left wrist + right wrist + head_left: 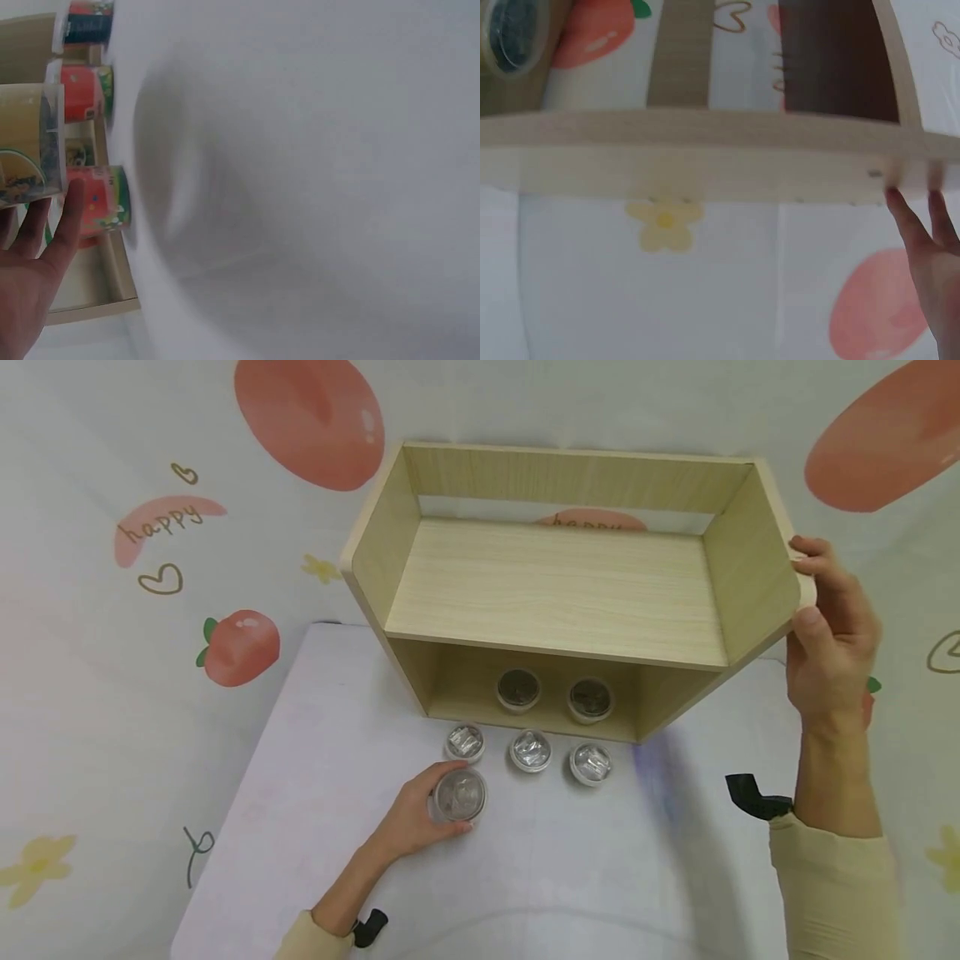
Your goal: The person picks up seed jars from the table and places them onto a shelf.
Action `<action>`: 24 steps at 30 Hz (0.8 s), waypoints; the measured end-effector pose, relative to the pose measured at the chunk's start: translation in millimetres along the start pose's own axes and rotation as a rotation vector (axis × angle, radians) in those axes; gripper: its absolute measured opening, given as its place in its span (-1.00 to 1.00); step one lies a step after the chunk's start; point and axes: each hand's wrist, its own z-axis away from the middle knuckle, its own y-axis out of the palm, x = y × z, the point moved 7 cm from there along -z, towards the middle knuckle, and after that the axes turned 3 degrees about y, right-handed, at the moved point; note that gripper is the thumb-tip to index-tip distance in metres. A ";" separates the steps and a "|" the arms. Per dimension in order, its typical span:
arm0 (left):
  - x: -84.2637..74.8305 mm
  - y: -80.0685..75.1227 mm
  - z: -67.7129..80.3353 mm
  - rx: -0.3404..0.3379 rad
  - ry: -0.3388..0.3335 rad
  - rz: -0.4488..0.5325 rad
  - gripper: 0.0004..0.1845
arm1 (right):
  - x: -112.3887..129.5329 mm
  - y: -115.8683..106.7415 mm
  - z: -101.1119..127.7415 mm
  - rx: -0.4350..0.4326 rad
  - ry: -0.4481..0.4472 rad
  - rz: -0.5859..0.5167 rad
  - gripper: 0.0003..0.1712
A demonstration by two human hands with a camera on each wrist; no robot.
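My left hand (411,817) holds a round clear plastic jar (461,795), thumb on the near side and fingers on the far side. In the left wrist view the jar (28,142) has a yellowish label and dark contents low in the picture. Just beyond it stand three small tubs with silvery tops: a left one (465,742), a middle one (530,751) and a right one (591,764). A two-tier wooden shelf (555,585) stands behind them. My right hand (836,631) grips the front edge of its right side panel (757,560), thumb inside, fingers outside.
On the shelf's lower tier stand two dark-topped jars, a left one (518,690) and a right one (590,700). The shelf rests on a white-covered table (540,877) against a printed cloth backdrop (75,652).
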 end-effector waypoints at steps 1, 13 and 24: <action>-0.6 -1.2 -1.3 0.003 0.002 -0.001 -0.09 | 0.2 -0.9 -0.7 0.014 0.005 0.012 -0.47; -12.7 -20.4 -24.4 -0.010 0.069 -0.041 -0.09 | 3.9 -10.4 -3.1 0.035 0.033 0.080 -0.43; -10.2 -36.9 -47.1 -0.094 0.051 0.022 -0.12 | -3.7 -11.3 -2.3 0.054 0.036 0.018 -0.43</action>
